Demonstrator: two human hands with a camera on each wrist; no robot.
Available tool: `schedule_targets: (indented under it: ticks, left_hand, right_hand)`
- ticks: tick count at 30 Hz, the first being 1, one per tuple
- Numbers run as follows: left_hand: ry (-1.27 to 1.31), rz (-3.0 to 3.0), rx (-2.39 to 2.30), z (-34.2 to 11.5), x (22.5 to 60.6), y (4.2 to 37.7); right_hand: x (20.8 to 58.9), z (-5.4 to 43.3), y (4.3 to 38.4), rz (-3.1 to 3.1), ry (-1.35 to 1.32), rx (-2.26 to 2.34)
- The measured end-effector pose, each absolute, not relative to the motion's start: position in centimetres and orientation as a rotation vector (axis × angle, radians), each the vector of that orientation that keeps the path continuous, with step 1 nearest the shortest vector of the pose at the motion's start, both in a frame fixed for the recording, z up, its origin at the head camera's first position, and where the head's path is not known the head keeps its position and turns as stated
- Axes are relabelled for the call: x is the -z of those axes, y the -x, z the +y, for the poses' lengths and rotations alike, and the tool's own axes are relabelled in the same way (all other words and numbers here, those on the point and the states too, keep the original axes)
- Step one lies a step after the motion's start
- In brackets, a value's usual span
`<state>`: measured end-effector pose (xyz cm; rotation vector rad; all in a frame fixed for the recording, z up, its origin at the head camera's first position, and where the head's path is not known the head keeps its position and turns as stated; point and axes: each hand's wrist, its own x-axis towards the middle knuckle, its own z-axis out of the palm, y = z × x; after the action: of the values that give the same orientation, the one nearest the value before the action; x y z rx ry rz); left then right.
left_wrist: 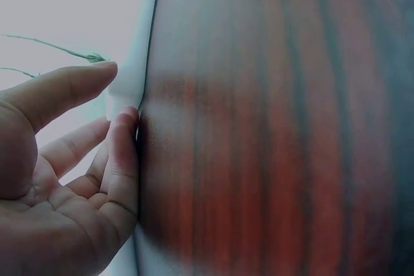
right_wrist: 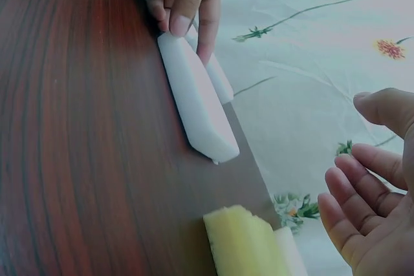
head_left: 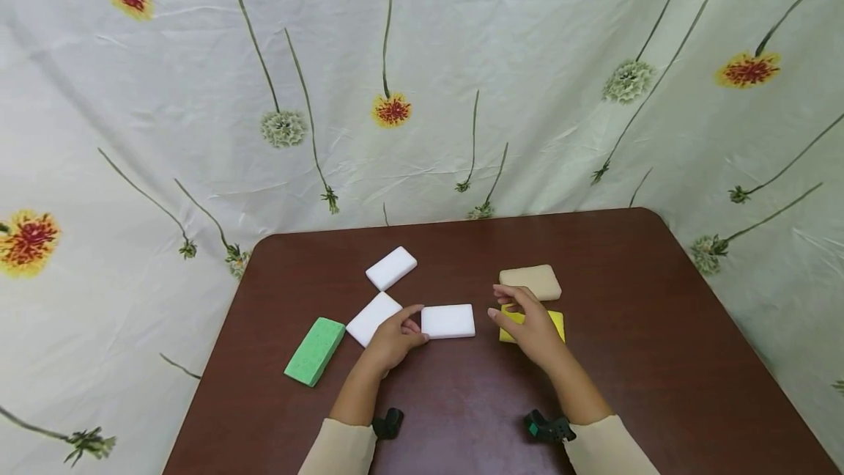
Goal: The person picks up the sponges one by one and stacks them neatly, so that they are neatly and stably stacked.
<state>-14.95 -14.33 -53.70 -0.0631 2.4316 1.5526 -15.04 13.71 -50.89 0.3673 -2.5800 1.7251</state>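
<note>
A white sponge block [head_left: 448,321] lies flat on the dark brown table. At its left end is my left hand [head_left: 394,343], index finger by the far corner and thumb by the near one. Seen from the right wrist, the left thumb [right_wrist: 180,25] overlaps that end; whether it presses is unclear. Thumb and fingers of the left hand [left_wrist: 71,153] stand apart in the left wrist view. My right hand [head_left: 530,325] hovers over a yellow sponge [head_left: 556,322], partly covering it. The right hand's fingers [right_wrist: 356,182] are loosely bent and hold nothing.
Two more white blocks lie on the left, one [head_left: 392,268] farther back and one [head_left: 373,317] beside the left hand. A green sponge [head_left: 315,352] is at far left. Behind the yellow sponge lies a beige one [head_left: 537,282]. Flowered cloth [head_left: 422,167] hangs beyond the table [head_left: 626,358].
</note>
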Motion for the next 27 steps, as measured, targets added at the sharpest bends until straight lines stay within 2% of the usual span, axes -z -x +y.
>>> schedule_targets:
  ticks: [27]
  left_hand:
    - [0.052, 2.416, -1.543, -14.5, 53.6, 15.1]
  right_hand:
    - [52.3, 17.4, 13.7, -2.640, -0.269, -1.494]
